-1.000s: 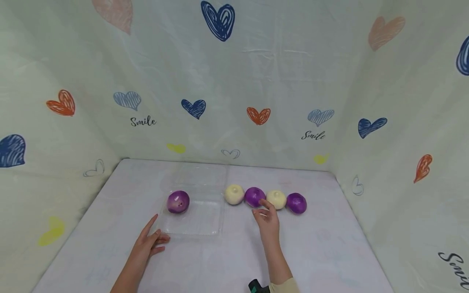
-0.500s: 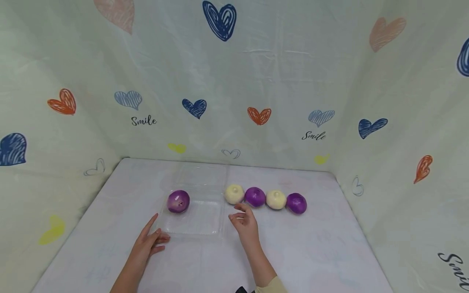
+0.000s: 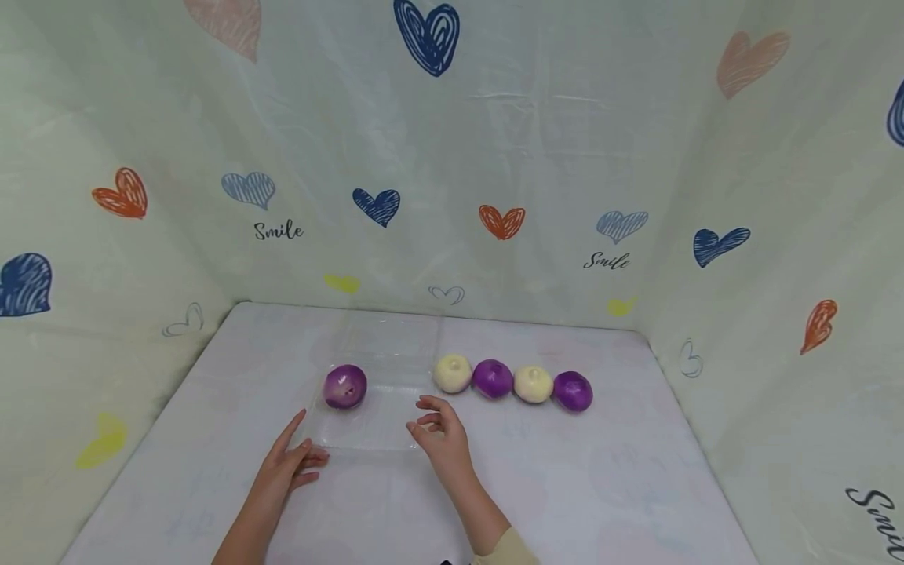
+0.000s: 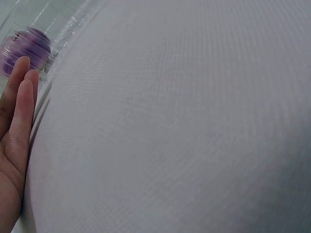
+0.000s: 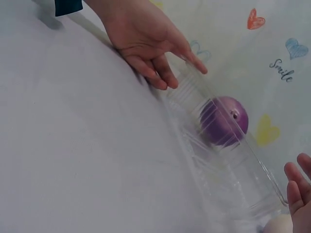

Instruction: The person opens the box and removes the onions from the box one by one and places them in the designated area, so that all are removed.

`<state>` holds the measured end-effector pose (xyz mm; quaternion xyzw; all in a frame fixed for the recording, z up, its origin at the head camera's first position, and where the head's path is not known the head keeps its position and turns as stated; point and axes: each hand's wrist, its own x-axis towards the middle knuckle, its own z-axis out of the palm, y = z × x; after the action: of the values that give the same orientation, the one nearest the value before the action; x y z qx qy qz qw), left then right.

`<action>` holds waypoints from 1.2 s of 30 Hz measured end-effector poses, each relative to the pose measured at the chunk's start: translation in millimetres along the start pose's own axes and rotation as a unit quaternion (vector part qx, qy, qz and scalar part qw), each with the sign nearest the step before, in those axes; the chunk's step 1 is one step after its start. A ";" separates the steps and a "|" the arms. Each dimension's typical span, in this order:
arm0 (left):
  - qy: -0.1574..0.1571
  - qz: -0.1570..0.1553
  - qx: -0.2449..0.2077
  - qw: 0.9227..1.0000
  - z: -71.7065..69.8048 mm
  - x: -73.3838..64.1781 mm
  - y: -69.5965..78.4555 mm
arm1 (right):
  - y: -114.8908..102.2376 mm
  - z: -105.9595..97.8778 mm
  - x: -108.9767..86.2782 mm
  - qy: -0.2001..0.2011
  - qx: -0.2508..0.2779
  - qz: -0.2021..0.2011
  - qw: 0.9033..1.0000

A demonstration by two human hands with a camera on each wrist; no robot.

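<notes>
A clear plastic box [image 3: 374, 431] with its lid [image 3: 388, 333] laid back stands on the table. Inside its left part sits a purple onion [image 3: 345, 387], also visible through the wall in the right wrist view [image 5: 224, 121]. My left hand [image 3: 282, 471] lies at the box's front left corner, fingers extended along its side. At the box's right side is my right hand [image 3: 445, 439], fingers loosely bent and holding nothing; whether it touches the rim cannot be told. The right wrist view shows its fingertips [image 5: 295, 182] beside the box.
Right of the box, a row runs across the table: a white onion [image 3: 453, 373], a purple onion [image 3: 493, 380], another white onion [image 3: 533, 384] and another purple onion [image 3: 574, 391]. A heart-printed curtain [image 3: 544, 157] encloses the table's back and sides.
My right hand has moved left and slightly nearer, from in front of the row of onions to the box's right side. The left hand, box and onions have stayed put.
</notes>
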<state>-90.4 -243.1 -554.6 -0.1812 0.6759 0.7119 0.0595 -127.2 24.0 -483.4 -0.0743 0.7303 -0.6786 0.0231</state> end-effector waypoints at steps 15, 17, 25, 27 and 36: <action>0.000 -0.003 0.010 1.000 -0.4 -0.9 1.7 | 38.0 33.9 21.7 -0.051 -0.037 -0.061 0.996; 0.000 -0.001 0.012 1.000 -0.3 -1.7 2.1 | 36.7 37.8 25.1 -0.059 -0.038 -0.062 0.996; 0.003 -0.005 0.016 1.000 -0.5 -2.6 3.7 | 28.3 55.6 41.1 -0.067 -0.033 -0.066 0.995; 0.005 -0.006 0.020 1.000 -0.5 -2.2 3.8 | 26.4 59.7 44.1 -0.069 -0.038 -0.061 0.995; 0.005 -0.005 0.023 1.000 -0.4 -0.9 2.2 | 21.5 75.1 54.9 -0.079 -0.087 -0.053 0.992</action>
<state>-90.2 -243.5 -552.2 -0.1866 0.6912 0.6952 0.0642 -173.0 -56.4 -506.9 -0.1681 0.7772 -0.6052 0.0378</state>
